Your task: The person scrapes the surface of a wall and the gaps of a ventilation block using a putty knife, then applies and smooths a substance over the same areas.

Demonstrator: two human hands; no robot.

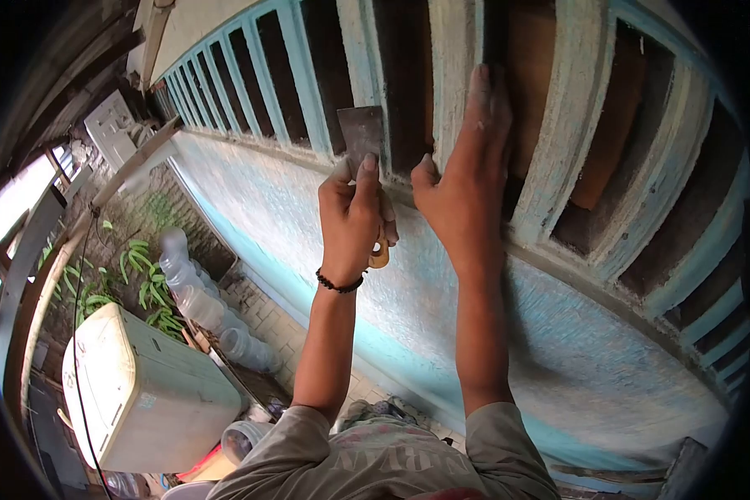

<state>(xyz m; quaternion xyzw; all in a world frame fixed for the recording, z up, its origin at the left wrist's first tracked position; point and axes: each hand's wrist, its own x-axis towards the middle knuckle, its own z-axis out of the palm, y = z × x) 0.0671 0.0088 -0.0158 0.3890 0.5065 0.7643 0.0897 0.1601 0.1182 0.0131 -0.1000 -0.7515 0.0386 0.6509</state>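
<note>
Metal scraper (362, 137) sits against the blue slats (571, 108), clutched in the left hand (354, 212) (bracelet (339, 285) at its wrist); the right hand (467, 175) lies flat, fingers straight, on a slat just beside.

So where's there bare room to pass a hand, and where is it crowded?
Free: the painted wall under the ledge, right of the right hand, and the slats beyond the left hand with its scraper. Crowded: below, around the white appliance and stacked plastic containers.
</note>
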